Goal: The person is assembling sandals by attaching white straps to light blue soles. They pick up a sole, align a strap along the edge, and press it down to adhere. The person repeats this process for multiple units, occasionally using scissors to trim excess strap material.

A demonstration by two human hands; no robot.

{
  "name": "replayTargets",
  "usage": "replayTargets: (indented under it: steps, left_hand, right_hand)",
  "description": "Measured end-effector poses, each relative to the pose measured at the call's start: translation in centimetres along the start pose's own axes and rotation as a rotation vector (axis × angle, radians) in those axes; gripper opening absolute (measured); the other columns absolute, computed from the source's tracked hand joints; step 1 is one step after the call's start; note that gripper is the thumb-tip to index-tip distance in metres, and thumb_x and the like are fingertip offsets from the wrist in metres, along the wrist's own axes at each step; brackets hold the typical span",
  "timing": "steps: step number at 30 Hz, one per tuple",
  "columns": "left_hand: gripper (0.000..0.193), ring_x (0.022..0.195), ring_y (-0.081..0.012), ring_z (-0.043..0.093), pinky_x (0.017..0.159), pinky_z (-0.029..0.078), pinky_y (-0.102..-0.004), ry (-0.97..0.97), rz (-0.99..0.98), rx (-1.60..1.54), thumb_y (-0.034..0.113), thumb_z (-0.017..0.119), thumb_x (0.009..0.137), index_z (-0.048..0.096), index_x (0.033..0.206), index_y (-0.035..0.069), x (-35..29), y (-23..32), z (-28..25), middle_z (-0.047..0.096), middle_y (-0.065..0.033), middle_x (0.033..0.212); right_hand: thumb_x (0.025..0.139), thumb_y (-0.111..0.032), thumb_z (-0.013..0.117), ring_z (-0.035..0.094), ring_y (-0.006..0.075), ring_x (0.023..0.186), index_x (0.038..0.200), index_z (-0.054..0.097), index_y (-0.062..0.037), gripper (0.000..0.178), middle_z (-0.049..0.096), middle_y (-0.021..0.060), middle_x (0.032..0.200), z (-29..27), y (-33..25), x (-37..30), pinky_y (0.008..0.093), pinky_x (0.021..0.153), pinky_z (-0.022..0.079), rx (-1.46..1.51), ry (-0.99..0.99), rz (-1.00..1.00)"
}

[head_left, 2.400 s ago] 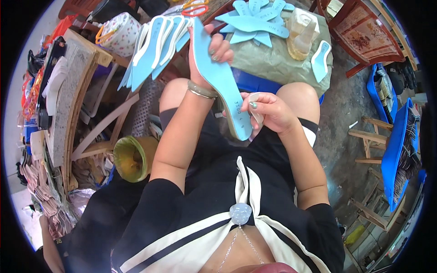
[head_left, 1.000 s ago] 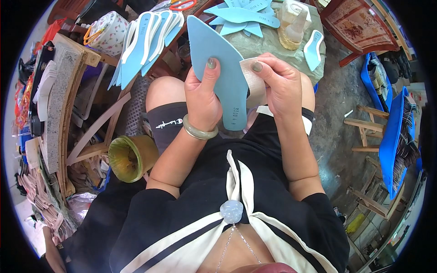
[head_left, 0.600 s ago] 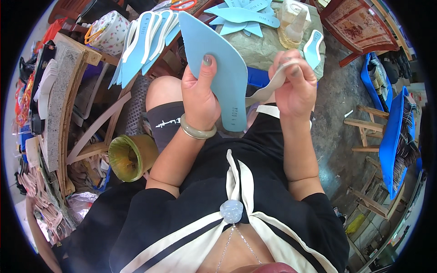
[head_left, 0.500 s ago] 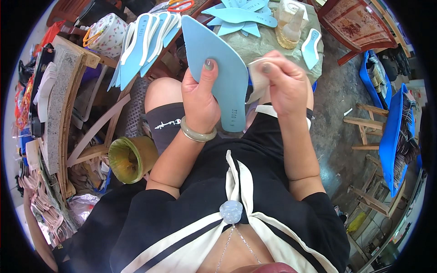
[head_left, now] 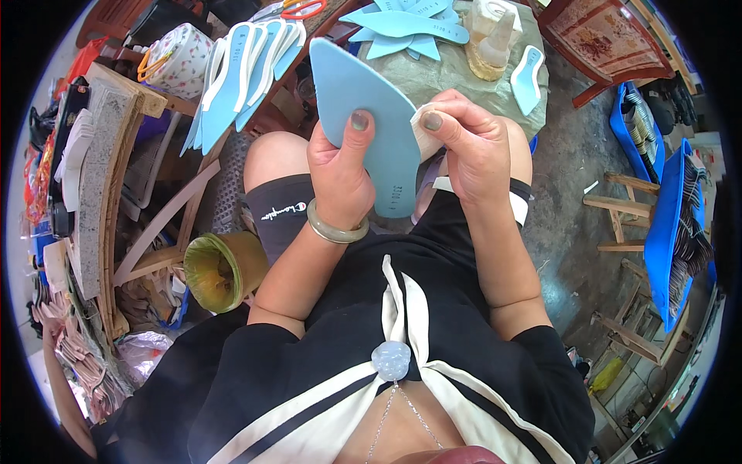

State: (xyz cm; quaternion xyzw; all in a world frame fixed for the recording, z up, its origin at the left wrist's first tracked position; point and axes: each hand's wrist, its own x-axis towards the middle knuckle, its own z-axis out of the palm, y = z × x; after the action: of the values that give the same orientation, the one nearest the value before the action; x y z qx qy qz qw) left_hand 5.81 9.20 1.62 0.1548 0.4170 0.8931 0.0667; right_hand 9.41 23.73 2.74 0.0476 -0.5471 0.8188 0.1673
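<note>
A light blue shoe insole [head_left: 393, 151] is upright in front of me, its pointed end at the top left. My left hand [head_left: 338, 170] grips its left edge, with the thumb on the near face and the other fingers hidden behind. At the opposite edge, my right hand [head_left: 478, 151] pinches a cream-coloured strip [head_left: 424, 138] between thumb and bent fingers. The strip is right against the insole's right edge; whether it is stuck there, I cannot tell. Part of the strip is hidden by my right fingers.
A covered worktop [head_left: 440, 81] carries a pile of blue insoles [head_left: 413, 29], a cloudy bottle [head_left: 495, 50] and one white-edged insole [head_left: 528, 83]. White-edged insoles [head_left: 241, 69] hang over the left bench near orange-handled scissors [head_left: 301, 9]. A bin [head_left: 246, 267] stands left; blue trays [head_left: 663, 255] are right. Another person's arm [head_left: 66, 379] shows lower left.
My right hand has moved left and slightly down, bringing the strip closer to the insole's edge. The insole has shifted a little downward at its tip. My left hand keeps its grip.
</note>
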Motion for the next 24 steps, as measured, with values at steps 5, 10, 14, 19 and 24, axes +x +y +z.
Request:
replayTargets:
  steps: [5, 10, 14, 19, 24]
  left_hand:
    - [0.028, 0.089, -0.0142, 0.062, 0.078, 0.050, -0.0287, -0.085, 0.100, 0.016, 0.027, 0.057, 0.094, 0.057, 0.108, 0.003, -0.4, -0.4, -0.6, 0.063, -0.0071, 0.100]
    - [0.025, 0.088, -0.0090, 0.059, 0.077, 0.048, -0.0238, -0.113, 0.034, 0.239, 0.017, 0.063, 0.091, 0.056, 0.110, 0.002, -0.3, 0.7, -0.4, 0.063, -0.0027, 0.098]
    - [0.042, 0.103, -0.0135, 0.054, 0.089, 0.044, -0.0273, -0.249, 0.013, 0.380, 0.026, 0.060, 0.092, 0.048, 0.123, 0.000, 0.6, 1.7, -0.2, 0.057, -0.0054, 0.112]
    - [0.066, 0.128, -0.0224, 0.040, 0.105, 0.034, -0.0364, -0.288, -0.050, 0.090, 0.043, 0.043, 0.098, 0.021, 0.144, 0.000, 0.6, -0.4, 0.1, 0.035, -0.0161, 0.143]
    - [0.065, 0.133, -0.0290, 0.034, 0.109, 0.031, -0.0420, -0.200, -0.065, -0.044, 0.048, 0.033, 0.098, 0.016, 0.146, 0.007, 1.4, 0.5, -0.3, 0.032, -0.0193, 0.145]
  right_hand:
    - [0.080, -0.006, 0.070, 0.055, 0.0094, 0.079, 0.079, 0.069, 0.0005, 0.007, 0.062, 0.0015, 0.083, 1.4, -0.7, -0.3, 0.0235, 0.072, 0.043, 0.191, 0.060, 0.085]
    - [0.079, -0.006, 0.070, 0.055, 0.0113, 0.076, 0.081, 0.068, 0.0014, 0.008, 0.061, 0.0031, 0.081, 0.6, -2.2, -0.5, 0.0243, 0.067, 0.043, -0.583, -0.109, -0.203]
    - [0.081, -0.009, 0.069, 0.053, 0.0109, 0.075, 0.088, 0.069, 0.0049, 0.015, 0.062, 0.0042, 0.082, -0.7, -1.9, 0.5, 0.0236, 0.064, 0.040, -0.732, -0.174, -0.340]
    - [0.086, -0.018, 0.065, 0.057, 0.0082, 0.076, 0.090, 0.069, 0.0001, 0.019, 0.064, 0.0018, 0.078, 1.6, 0.7, 1.1, 0.0218, 0.065, 0.045, -0.308, -0.060, -0.026]
    - [0.093, -0.020, 0.058, 0.057, 0.0041, 0.080, 0.107, 0.067, -0.0014, 0.025, 0.067, 0.0045, 0.091, 1.7, 2.3, -0.6, 0.0193, 0.067, 0.045, -0.170, 0.092, 0.153]
